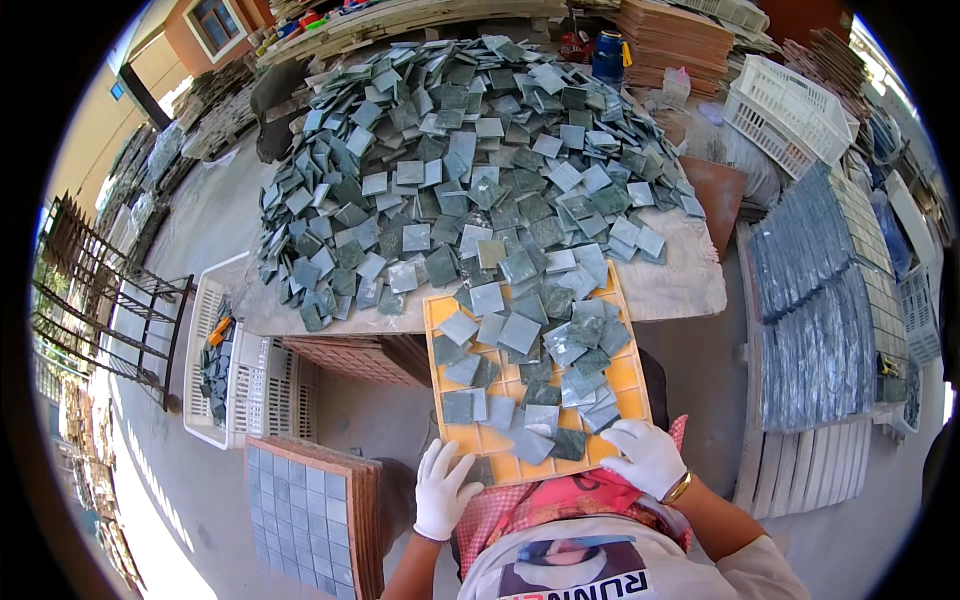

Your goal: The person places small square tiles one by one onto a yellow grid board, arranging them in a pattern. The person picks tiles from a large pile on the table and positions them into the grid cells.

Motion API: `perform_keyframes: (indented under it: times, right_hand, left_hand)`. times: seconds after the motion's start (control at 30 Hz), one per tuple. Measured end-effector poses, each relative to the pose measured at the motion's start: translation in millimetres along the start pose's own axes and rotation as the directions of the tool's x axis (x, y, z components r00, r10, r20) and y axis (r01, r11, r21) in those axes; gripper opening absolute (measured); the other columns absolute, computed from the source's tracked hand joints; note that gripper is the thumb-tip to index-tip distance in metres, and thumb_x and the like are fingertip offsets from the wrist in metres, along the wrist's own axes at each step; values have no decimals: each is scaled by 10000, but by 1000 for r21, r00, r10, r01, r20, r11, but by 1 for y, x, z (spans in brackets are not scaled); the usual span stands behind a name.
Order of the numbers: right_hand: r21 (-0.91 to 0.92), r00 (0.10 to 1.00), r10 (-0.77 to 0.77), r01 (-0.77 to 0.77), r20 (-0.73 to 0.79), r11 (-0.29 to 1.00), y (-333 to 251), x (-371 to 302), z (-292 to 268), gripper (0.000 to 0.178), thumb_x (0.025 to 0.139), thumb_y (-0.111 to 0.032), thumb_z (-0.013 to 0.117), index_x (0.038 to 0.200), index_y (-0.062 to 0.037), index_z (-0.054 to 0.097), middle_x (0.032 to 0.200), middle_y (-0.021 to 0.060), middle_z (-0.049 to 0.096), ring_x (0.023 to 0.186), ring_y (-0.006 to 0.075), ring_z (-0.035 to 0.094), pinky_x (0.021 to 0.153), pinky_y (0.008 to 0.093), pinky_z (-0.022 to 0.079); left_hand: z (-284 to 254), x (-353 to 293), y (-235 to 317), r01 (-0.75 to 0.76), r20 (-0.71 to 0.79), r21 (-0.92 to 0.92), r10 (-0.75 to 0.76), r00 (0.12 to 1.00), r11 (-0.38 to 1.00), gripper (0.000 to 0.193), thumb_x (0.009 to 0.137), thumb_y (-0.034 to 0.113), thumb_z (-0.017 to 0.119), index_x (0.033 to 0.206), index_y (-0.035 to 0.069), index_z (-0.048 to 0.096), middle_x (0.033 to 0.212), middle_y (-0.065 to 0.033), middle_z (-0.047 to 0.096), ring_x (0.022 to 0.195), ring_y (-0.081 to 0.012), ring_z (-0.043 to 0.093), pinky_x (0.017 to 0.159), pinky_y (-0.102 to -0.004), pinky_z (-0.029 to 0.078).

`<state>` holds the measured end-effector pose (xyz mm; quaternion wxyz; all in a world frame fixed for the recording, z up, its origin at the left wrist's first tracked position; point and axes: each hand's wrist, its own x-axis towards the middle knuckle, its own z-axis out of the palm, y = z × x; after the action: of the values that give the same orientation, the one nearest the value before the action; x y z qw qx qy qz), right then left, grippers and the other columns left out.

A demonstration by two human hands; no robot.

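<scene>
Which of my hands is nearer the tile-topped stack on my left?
Left. Your left hand is at the near left corner of the yellow tray, just right of the stack; your right hand is at the tray's near right corner, farther away.

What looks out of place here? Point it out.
Many tiles on the yellow tray lie crooked and overlapping, which looks odd because the gridded tray suggests neat, squared rows.

The pale table [690,272] bears a broad, loose heap of grey-green tiles [489,127], overlapping at many angles. Its bare top shows at four and eight o'clock. At six o'clock the yellow tray [628,378] meets its edge; whether it rests there is unclear.
</scene>
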<state>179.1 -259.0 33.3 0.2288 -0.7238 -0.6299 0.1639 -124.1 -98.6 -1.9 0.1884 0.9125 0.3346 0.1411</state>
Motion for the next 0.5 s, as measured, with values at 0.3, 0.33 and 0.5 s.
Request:
perform_keyframes:
  times: [0.3, 0.33, 0.5]
  right_hand:
    - [-185, 973, 95, -57, 208, 981, -25, 32, 26, 587, 730, -330, 741, 1216, -85, 521, 912, 110, 534, 882, 293, 571, 733, 418, 476]
    - [-172, 977, 79, -45, 199, 984, -25, 34, 28, 562, 722, -316, 746, 1186, -86, 530, 919, 108, 538, 877, 288, 576, 730, 415, 481]
    - [-133, 984, 85, -64, 154, 989, -26, 35, 24, 492, 685, -269, 755, 1103, -87, 569, 933, 109, 547, 877, 292, 583, 743, 415, 493]
  left_hand:
    - [-4, 1, -8, -6, 80, 14, 5, 997, 1000, 533, 719, 320, 753, 1209, 150, 631, 1333, -161, 492, 1265, -412, 409, 1054, -510, 337]
    - [-7, 1, -8, -3, 77, 40, 0, 997, 999, 551, 717, 327, 756, 1221, 148, 623, 1334, -164, 489, 1267, -413, 405, 1056, -516, 333]
    - [-9, 12, 23, -5, 21, 8, 4, 1000, 1000, 602, 675, 319, 783, 1215, 111, 617, 1335, -189, 472, 1266, -441, 391, 1055, -525, 333]
